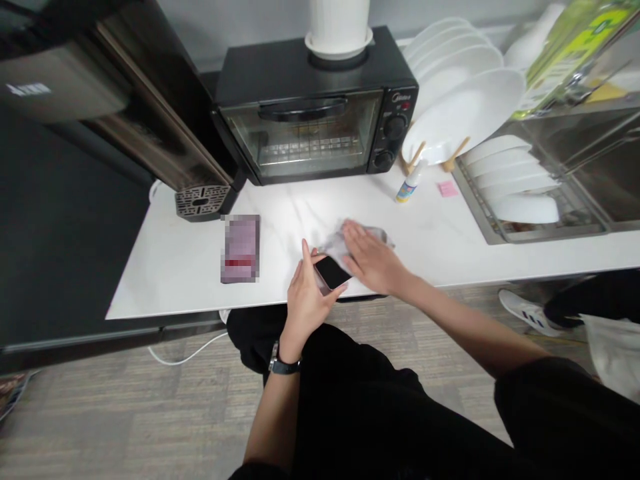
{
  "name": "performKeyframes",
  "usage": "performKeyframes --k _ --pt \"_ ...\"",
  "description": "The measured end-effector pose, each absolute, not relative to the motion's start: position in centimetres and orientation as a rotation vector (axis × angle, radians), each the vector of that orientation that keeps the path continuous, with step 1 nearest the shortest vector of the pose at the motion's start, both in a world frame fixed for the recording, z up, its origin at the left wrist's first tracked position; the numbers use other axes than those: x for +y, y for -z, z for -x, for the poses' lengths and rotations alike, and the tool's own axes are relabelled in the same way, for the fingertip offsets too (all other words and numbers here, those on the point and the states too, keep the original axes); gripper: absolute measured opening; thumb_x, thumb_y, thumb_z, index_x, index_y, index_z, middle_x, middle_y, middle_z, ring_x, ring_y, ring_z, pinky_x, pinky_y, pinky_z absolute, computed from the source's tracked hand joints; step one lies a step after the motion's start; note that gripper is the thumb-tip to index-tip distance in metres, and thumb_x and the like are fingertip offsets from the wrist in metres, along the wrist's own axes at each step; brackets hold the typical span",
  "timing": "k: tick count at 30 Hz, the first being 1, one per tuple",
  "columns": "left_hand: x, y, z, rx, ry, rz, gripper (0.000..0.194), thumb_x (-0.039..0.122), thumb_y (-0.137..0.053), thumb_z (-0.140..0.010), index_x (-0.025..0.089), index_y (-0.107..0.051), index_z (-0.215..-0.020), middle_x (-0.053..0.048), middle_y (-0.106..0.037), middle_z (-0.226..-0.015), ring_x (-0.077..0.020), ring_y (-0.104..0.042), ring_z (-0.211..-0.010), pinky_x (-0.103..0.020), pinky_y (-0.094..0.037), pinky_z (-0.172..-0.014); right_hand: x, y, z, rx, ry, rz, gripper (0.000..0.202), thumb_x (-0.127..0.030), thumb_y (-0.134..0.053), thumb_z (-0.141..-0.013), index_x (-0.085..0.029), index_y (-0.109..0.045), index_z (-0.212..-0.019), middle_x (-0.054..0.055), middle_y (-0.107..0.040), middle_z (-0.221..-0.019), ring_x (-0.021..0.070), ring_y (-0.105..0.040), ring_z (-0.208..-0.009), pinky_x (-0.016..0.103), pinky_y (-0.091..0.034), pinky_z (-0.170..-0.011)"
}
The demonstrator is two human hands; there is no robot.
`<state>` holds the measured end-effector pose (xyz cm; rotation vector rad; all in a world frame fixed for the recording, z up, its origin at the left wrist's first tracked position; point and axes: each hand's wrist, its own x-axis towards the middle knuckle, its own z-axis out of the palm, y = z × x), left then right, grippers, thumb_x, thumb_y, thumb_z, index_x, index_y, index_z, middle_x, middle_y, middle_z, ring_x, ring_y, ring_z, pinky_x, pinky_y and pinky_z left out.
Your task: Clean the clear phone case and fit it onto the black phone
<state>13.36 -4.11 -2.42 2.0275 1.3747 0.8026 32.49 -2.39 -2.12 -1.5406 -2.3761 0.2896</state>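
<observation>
My left hand (307,300) is closed around the edges of a smartphone (332,273), its dark screen facing up near the front edge of the white counter. Flat over the phone's far end, my right hand (371,260) presses a thin greyish cloth (334,241); both are slightly blurred. Part of the cloth sticks out beyond the fingers, and the rest is hidden beneath the hand. A small white bottle (409,185) with a blue and yellow label stands farther back to the right, beside a pink paper note (448,189).
A purple pixelated item (241,250) lies on the counter (175,287) to the left. Behind are a black toaster oven (310,133) with a white pot (340,27) on top and a dark drinks machine (200,200). White plates (465,107) and a sink rack (493,227) occupy the right.
</observation>
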Motion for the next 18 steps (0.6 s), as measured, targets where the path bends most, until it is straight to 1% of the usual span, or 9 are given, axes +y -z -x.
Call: performKeyframes --k 2,5,7,9,11,12,14,16,18 --pt "-4.2 2.5 -13.4 1.368 -0.807 -2.041 0.126 0.033 -0.08 -0.089 0.026 0.013 -0.172 -0.014 -0.063 -0.151 -0.0322 -0.05 -0.153 -0.053 -0.045 -0.124 -2.3 2.0 -32.4 -2.302 -0.275 1.667 0.076 -0.045 -0.031 -0.111 0.011 -0.03 -0.163 0.032 -0.024 -0.174 0.0386 -0.019 -0.166 0.059 -0.021 -0.135" --pt "-4.3 2.5 -13.3 1.398 -0.781 -2.055 0.113 0.022 -0.067 -0.094 0.028 0.014 -0.172 -0.016 -0.053 -0.163 -0.0317 -0.051 -0.153 -0.052 -0.047 -0.123 -3.1 1.9 -31.2 -2.454 -0.309 1.41 0.073 -0.041 -0.031 -0.111 0.007 -0.027 -0.165 0.027 -0.022 -0.176 0.0331 -0.014 -0.168 0.052 -0.018 -0.138" --pt "-4.3 2.5 -13.3 1.415 -0.787 -2.041 0.113 0.023 -0.067 -0.094 0.028 0.014 -0.172 -0.017 -0.05 -0.166 -0.0321 -0.053 -0.151 -0.051 -0.049 -0.121 -3.4 1.9 -31.6 -2.515 -0.318 1.326 0.07 -0.037 -0.029 -0.111 0.005 -0.026 -0.167 0.024 -0.021 -0.177 0.0298 -0.015 -0.168 0.049 -0.018 -0.138" --pt "-4.3 2.5 -13.4 1.401 -0.815 -2.026 0.12 0.031 -0.076 -0.091 0.026 0.013 -0.172 -0.015 -0.057 -0.16 -0.0323 -0.053 -0.151 -0.051 -0.048 -0.122 -3.0 2.0 -32.9 -2.484 -0.334 1.433 0.068 -0.038 -0.027 -0.112 0.002 -0.028 -0.167 0.023 -0.026 -0.176 0.0298 -0.02 -0.167 0.051 -0.021 -0.137" --pt "-4.1 2.5 -13.6 1.37 -0.832 -2.028 0.127 0.037 -0.082 -0.088 0.025 0.011 -0.172 -0.013 -0.063 -0.152 -0.0317 -0.051 -0.152 -0.052 -0.045 -0.125 -2.5 2.1 -33.8 -2.354 -0.3 1.642 0.071 -0.039 -0.03 -0.111 0.004 -0.026 -0.167 0.025 -0.023 -0.177 0.0332 -0.018 -0.167 0.056 -0.022 -0.136" --pt "-4.1 2.5 -13.6 1.359 -0.829 -2.034 0.128 0.036 -0.083 -0.087 0.025 0.011 -0.172 -0.013 -0.064 -0.151 -0.0314 -0.05 -0.153 -0.052 -0.044 -0.125 -2.4 2.2 -33.7 -2.298 -0.278 1.702 0.073 -0.04 -0.032 -0.11 0.006 -0.025 -0.167 0.027 -0.022 -0.176 0.0348 -0.017 -0.167 0.058 -0.021 -0.136" --pt "-4.0 2.4 -13.6 1.367 -0.804 -2.049 0.121 0.03 -0.077 -0.091 0.026 0.012 -0.172 -0.014 -0.059 -0.156 -0.0313 -0.05 -0.153 -0.051 -0.045 -0.125 -2.7 2.3 -32.5 -2.279 -0.245 1.677 0.074 -0.041 -0.035 -0.11 0.008 -0.028 -0.165 0.029 -0.024 -0.175 0.0364 -0.014 -0.167 0.058 -0.017 -0.137" --pt "-4.2 2.3 -13.4 1.394 -0.768 -2.053 0.11 0.021 -0.066 -0.095 0.028 0.012 -0.172 -0.016 -0.05 -0.166 -0.0311 -0.05 -0.153 -0.051 -0.047 -0.123 -3.4 2.3 -31.0 -2.383 -0.271 1.478 0.073 -0.039 -0.035 -0.11 0.007 -0.028 -0.166 0.026 -0.025 -0.176 0.0332 -0.014 -0.168 0.053 -0.018 -0.138" --pt "-4.3 2.2 -13.2 1.423 -0.752 -2.044 0.108 0.02 -0.064 -0.096 0.028 0.011 -0.173 -0.017 -0.047 -0.168 -0.0318 -0.052 -0.152 -0.052 -0.049 -0.121 -3.7 2.3 -30.7 -2.445 -0.298 1.356 0.07 -0.036 -0.033 -0.11 0.002 -0.026 -0.168 0.022 -0.026 -0.177 0.0295 -0.017 -0.168 0.05 -0.021 -0.137"
